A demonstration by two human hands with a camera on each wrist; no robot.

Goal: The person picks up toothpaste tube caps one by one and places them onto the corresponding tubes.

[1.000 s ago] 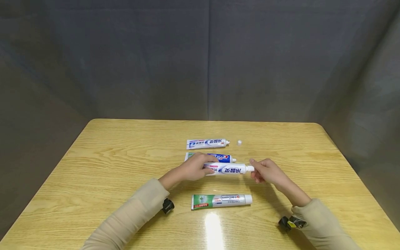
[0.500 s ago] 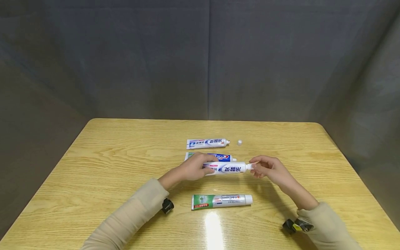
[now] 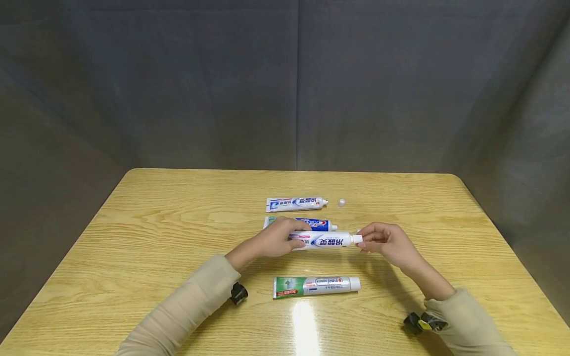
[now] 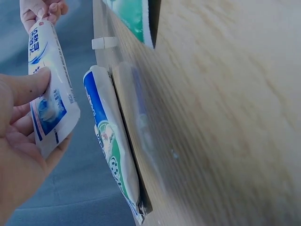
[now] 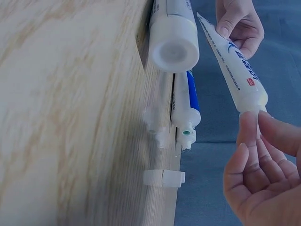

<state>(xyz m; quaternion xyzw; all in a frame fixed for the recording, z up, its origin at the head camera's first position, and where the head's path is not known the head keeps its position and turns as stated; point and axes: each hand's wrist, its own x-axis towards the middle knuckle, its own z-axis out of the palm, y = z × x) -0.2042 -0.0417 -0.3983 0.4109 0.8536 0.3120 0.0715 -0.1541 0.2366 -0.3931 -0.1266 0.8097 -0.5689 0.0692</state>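
My left hand (image 3: pixel 278 237) holds a white toothpaste tube (image 3: pixel 329 240) above the table, thumb on one face and fingers beneath, as the left wrist view shows. The tube lies level, its capped end to the right. With thumb and forefinger my right hand (image 3: pixel 392 244) pinches the white cap (image 3: pixel 357 239) at that end; in the right wrist view the fingertips mostly hide it. Just behind the held tube lies a blue and white toothpaste tube (image 3: pixel 316 225), its nozzle bare and its middle partly covered by my left hand.
Farther back lies another white toothpaste tube (image 3: pixel 296 203), uncapped, with a loose white cap (image 3: pixel 341 202) to its right. Nearer me is a green and silver toothpaste tube (image 3: pixel 316 287) with its cap on. The wooden table (image 3: pixel 156 237) ends at a dark curtain (image 3: pixel 213 99).
My right hand has shifted slightly and its fingers have changed their grip at the cap, turning about it. The left hand and the held tube stay nearly still.
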